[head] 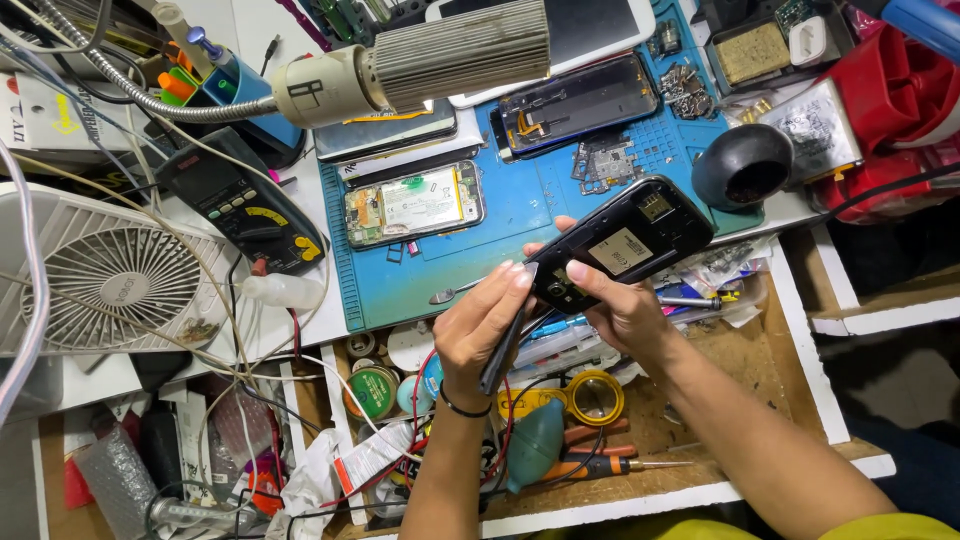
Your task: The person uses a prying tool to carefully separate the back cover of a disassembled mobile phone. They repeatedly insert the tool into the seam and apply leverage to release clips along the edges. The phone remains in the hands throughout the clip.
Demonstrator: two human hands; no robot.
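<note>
Holding a black phone (pixel 625 243), back cover off, above the open drawer (pixel 760 390) at the tabletop (pixel 330 330) edge: right hand (pixel 625 310) w/ grip clamped around the phone's lower end. Left hand (pixel 485 325) pinches a thin dark tool (pixel 503 352), fingers closed on it, tip at the phone's bottom corner. Blue mat (pixel 500 210) behind carries an opened phone (pixel 413 204) & loose parts.
</note>
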